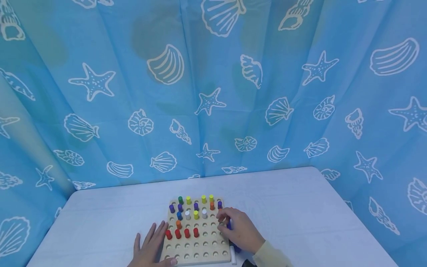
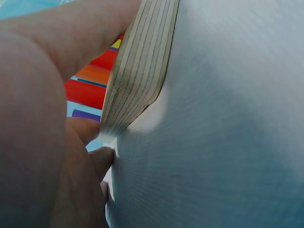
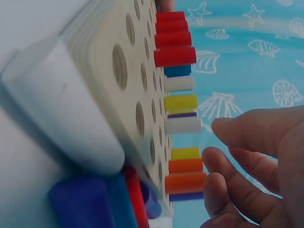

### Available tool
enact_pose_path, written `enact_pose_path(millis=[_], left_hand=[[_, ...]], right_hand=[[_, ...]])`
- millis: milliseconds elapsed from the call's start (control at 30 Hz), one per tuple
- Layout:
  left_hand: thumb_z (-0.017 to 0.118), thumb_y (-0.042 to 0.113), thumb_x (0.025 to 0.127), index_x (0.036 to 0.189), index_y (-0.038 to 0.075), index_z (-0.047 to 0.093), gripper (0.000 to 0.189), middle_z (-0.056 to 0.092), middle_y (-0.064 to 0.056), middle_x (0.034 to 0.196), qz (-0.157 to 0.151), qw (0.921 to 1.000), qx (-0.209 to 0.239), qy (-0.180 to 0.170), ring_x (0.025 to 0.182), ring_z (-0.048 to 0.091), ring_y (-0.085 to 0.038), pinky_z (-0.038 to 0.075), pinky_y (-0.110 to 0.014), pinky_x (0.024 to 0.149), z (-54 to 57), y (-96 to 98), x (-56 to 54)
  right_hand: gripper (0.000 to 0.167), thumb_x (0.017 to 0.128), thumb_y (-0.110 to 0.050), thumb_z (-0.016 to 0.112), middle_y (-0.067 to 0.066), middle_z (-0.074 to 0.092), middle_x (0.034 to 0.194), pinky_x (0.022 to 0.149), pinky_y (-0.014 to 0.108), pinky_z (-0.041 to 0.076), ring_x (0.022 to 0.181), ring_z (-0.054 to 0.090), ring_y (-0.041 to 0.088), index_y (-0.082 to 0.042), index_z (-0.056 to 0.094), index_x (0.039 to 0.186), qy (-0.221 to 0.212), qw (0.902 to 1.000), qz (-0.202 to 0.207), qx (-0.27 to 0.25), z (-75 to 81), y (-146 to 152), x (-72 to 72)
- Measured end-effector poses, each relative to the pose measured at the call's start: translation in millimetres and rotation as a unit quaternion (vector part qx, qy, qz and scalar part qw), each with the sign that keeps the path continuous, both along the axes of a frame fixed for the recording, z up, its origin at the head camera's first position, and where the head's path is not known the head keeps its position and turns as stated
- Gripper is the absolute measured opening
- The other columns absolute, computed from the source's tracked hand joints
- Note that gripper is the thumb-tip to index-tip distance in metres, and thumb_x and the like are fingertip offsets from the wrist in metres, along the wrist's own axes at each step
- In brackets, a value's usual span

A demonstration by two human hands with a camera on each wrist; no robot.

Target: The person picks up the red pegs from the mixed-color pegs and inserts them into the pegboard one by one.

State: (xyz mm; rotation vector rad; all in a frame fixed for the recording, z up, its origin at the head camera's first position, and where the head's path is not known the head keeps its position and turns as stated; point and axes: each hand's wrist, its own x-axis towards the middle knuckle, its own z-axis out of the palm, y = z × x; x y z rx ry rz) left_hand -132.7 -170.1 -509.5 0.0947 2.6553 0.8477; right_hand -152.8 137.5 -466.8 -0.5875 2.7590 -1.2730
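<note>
A wooden pegboard (image 1: 191, 249) lies on the table, its round holes partly filled with coloured pegs. My left hand (image 1: 148, 246) rests along its left side with fingers spread, the thumb touching the near left corner. Above the right edge hovers my right hand (image 1: 241, 228), thumb apart from the fingers, no peg visible between them. In the right wrist view its fingertips are by the end of an upright orange peg (image 3: 185, 183); whether they touch it I cannot tell. A row of several red pegs (image 1: 186, 233) stands near the left hand.
Loose pegs lie along the board's right side, among them a white peg (image 3: 66, 104), a dark blue peg (image 3: 83, 202) and a red peg (image 3: 135, 197). A white cloth covers the table (image 1: 293, 207). Behind it hangs a blue seashell-patterned curtain (image 1: 227, 126).
</note>
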Motion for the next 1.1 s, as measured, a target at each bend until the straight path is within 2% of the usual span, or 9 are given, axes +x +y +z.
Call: enact_pose_path(millis=[200,467,667,900,1100], left_hand=[[0.071,0.072,0.075,0.159,0.007,0.028,0.115,0.027,-0.020,0.162,0.002,1.0000,-0.001,-0.003,0.150,0.004,-0.049,-0.022,-0.072,0.107,2.0,0.8,0.6],[0.071,0.072,0.074,0.159,0.007,0.027,0.116,0.027,-0.020,0.162,0.000,1.0000,-0.005,0.001,0.150,0.004,-0.049,-0.021,-0.073,0.107,0.9,0.3,0.1],[0.071,0.072,0.074,0.159,0.007,0.027,0.115,0.027,-0.021,0.162,-0.002,1.0000,-0.006,0.003,0.150,0.004,-0.049,-0.020,-0.073,0.108,-0.2,-0.3,-1.1],[0.071,0.072,0.074,0.159,0.007,0.028,0.116,0.027,-0.021,0.162,-0.001,1.0000,-0.007,0.003,0.150,0.004,-0.049,-0.020,-0.073,0.108,-0.9,-0.4,-1.1],[0.072,0.071,0.074,0.159,0.007,0.027,0.116,0.026,-0.021,0.162,-0.001,1.0000,-0.002,0.001,0.150,0.004,-0.049,-0.020,-0.073,0.107,-0.5,-0.3,-1.6]], right_hand=[[0.020,0.092,-0.016,0.073,-0.007,0.063,0.092,0.065,0.025,0.047,0.080,0.056,0.009,-0.010,0.067,0.110,-0.009,0.9997,-0.021,0.004,1.6,10,1.2],[0.020,0.092,-0.013,0.073,-0.004,0.066,0.099,0.068,0.025,0.050,0.083,0.056,0.011,-0.011,0.066,0.111,-0.019,0.9984,-0.054,0.004,2.6,25,2.0],[0.021,0.091,-0.015,0.075,-0.007,0.065,0.097,0.072,0.027,0.053,0.082,0.055,0.012,-0.012,0.067,0.110,-0.024,0.9958,-0.088,0.007,-3.9,33,1.4],[0.020,0.090,-0.017,0.076,-0.008,0.063,0.092,0.067,0.023,0.049,0.076,0.054,0.011,-0.014,0.067,0.108,-0.035,0.9921,-0.120,0.007,-11.3,40,1.8],[0.018,0.090,-0.017,0.076,-0.010,0.064,0.090,0.073,0.029,0.050,0.078,0.055,0.011,-0.016,0.069,0.106,-0.045,0.9887,-0.143,0.009,-12.0,45,1.9]])
